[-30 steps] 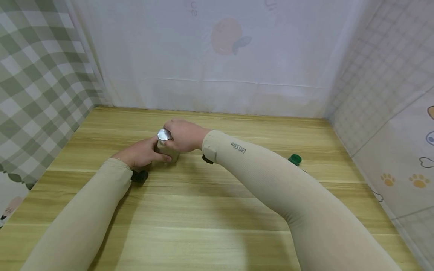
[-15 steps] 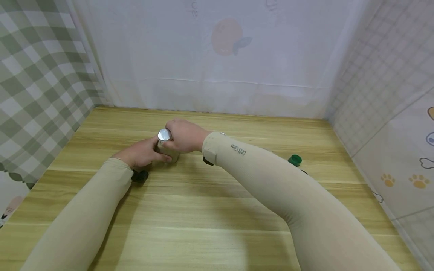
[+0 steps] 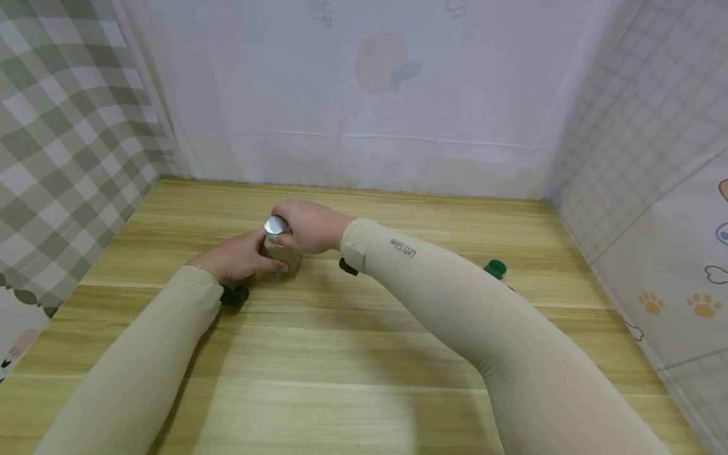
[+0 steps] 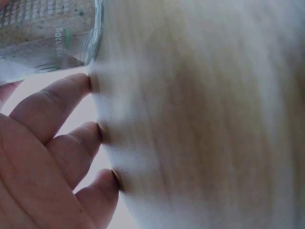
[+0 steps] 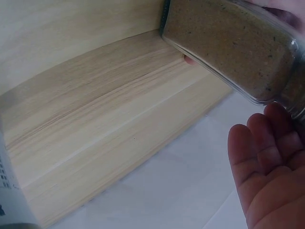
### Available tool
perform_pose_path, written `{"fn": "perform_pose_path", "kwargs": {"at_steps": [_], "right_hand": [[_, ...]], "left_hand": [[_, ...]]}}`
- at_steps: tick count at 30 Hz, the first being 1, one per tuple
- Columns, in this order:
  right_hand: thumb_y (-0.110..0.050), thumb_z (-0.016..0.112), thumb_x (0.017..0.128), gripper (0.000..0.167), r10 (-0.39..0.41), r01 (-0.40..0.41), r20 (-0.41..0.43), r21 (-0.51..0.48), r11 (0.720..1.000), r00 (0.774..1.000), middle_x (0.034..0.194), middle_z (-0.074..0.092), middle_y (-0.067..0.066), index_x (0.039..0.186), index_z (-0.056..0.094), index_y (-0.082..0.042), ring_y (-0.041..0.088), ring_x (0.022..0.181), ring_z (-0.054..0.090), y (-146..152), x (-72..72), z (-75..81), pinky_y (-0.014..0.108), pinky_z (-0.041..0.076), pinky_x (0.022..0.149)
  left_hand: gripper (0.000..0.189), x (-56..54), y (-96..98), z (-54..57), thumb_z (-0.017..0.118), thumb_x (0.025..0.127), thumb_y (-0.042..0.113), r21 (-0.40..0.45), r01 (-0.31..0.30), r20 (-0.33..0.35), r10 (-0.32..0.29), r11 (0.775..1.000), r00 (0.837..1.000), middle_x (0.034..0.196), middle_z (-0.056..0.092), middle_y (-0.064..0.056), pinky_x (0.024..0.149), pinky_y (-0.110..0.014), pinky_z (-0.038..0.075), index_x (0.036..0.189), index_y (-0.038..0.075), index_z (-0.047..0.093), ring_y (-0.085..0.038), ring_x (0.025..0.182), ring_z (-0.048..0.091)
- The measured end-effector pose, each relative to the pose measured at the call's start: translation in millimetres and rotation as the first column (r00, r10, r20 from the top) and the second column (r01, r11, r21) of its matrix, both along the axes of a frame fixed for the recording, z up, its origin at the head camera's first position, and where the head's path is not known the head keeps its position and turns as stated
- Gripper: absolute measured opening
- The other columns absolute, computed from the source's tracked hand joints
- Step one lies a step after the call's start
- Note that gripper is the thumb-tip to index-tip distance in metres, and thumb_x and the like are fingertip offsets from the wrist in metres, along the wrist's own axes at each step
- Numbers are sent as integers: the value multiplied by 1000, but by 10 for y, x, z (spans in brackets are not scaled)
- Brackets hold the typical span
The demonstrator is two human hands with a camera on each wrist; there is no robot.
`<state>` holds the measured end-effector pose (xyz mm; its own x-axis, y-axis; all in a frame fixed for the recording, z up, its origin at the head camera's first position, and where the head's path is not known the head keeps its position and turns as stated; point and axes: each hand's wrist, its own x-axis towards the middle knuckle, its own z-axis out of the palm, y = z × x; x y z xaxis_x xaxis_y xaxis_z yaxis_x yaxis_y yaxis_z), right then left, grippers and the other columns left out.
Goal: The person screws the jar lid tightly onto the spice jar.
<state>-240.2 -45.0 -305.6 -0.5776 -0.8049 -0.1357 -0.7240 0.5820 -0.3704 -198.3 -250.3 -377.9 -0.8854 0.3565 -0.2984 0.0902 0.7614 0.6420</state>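
A clear spice jar (image 3: 287,258) of speckled brown seasoning stands upright on the table, left of the middle. A shiny silver seal (image 3: 276,225) covers its mouth. My left hand (image 3: 241,256) grips the lower body, thumb across the near side; in the left wrist view its other fingers (image 4: 88,131) rest against the wood beside the jar (image 4: 52,33). My right hand (image 3: 313,227) holds the jar's neck, thumb on the near side just under the seal and index finger curled behind. In the right wrist view its remaining fingers (image 5: 262,143) curl loosely under the shoulder.
A green cap (image 3: 495,269) lies to the right beyond my right forearm, with a thin dark edge beside it mostly hidden by the sleeve. A white container with printed text (image 5: 9,191) shows at the right wrist view's corner. Fabric walls border the wooden table (image 3: 341,354).
My right hand dips slightly toward me and then returns, still at the neck. My left hand and the jar hold their place. A pale edge seen behind the right cuff is hidden again.
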Motion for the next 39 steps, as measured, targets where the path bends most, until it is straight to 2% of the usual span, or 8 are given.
{"fn": "perform_pose_path", "kwargs": {"at_steps": [6,15,19,22,24,26,30,39], "right_hand": [[-32,62,107,31,-21,21,2,10,1000,1000,117,65,1,126,61,-7,13,103,60,7,13,6,25,51,90],[-44,67,104,42,-72,72,-4,-9,997,997,110,68,0,123,61,-6,12,95,65,10,5,-24,23,53,84],[-46,68,102,64,-77,78,13,-7,997,997,136,65,6,147,50,-4,14,117,65,7,3,-24,25,52,98],[-38,66,104,70,-48,49,25,-10,999,999,153,56,8,159,39,-5,15,132,58,2,-1,-29,26,48,108],[-32,63,105,61,-23,24,31,-22,999,999,151,57,8,157,43,-5,16,132,58,-5,-2,-34,26,48,108],[-27,62,107,49,-9,10,35,-34,999,999,143,61,7,150,50,-5,15,126,60,-8,1,-43,26,49,105],[-25,61,107,35,-25,27,39,-44,999,999,127,65,2,137,58,-7,13,115,60,-16,13,-53,25,49,100],[-30,68,105,38,-90,92,58,-45,995,994,123,66,1,134,59,-7,12,109,62,-46,36,-63,25,51,95]], "left_hand": [[100,-4,0,-4,76,94,56,-3,2,1,-2,1000,1000,163,42,-17,108,-57,47,169,30,16,-38,135,52],[103,-4,9,-6,77,95,50,65,7,23,-9,998,1000,174,26,-13,120,-65,33,170,34,9,-42,154,34],[102,-3,13,-5,77,95,50,52,12,10,-12,999,1000,173,28,-14,120,-67,33,170,31,11,-44,155,33],[103,-1,15,-1,77,94,52,26,5,8,-5,1000,1000,172,30,-15,118,-68,35,170,31,11,-45,153,36],[103,1,15,3,77,95,51,22,5,7,-5,1000,1000,172,29,-15,117,-67,37,170,31,10,-45,151,38],[103,3,16,7,77,95,50,24,2,10,-2,1000,1000,172,29,-14,116,-66,38,170,32,10,-43,150,40],[102,5,13,5,77,95,49,28,0,9,0,1000,1000,172,30,-14,116,-64,39,170,32,11,-41,148,42],[102,3,19,2,78,93,53,40,4,8,-4,999,1000,170,33,-14,113,-63,42,170,31,13,-38,143,45]]}}
